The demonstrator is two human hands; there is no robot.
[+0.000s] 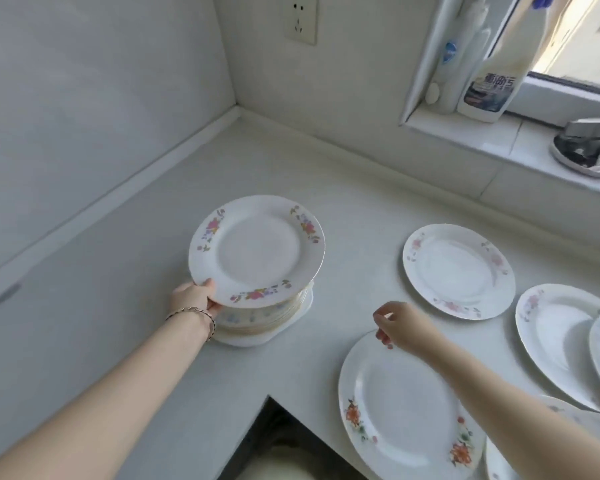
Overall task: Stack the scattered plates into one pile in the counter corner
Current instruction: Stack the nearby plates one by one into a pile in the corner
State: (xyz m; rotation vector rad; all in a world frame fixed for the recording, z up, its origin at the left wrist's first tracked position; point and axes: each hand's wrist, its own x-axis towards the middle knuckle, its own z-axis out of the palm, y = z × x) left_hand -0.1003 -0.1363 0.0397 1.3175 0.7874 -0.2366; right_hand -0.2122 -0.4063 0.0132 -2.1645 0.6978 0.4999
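Observation:
A pile of plates [264, 320] stands on the white counter [118, 306], some way out from the corner. Its top plate [257, 251], white with pink flowers on the rim, sits slightly tilted, and my left hand [193, 297] grips its near-left rim, thumb on top. My right hand [400, 327] hovers with fingers apart over the far rim of a large plate with orange flowers [402, 410]; it holds nothing. A pale pink-flowered plate [458, 270] lies flat to the right. More plates [565, 337] overlap at the right edge.
The counter corner [238, 110] lies at the back between two white walls. A wall socket [300, 19] is above it. On the window sill stand a cleaner bottle [489, 88] and a dish of dark items [589, 148]. A cut-out in the counter's front edge [274, 438] opens below.

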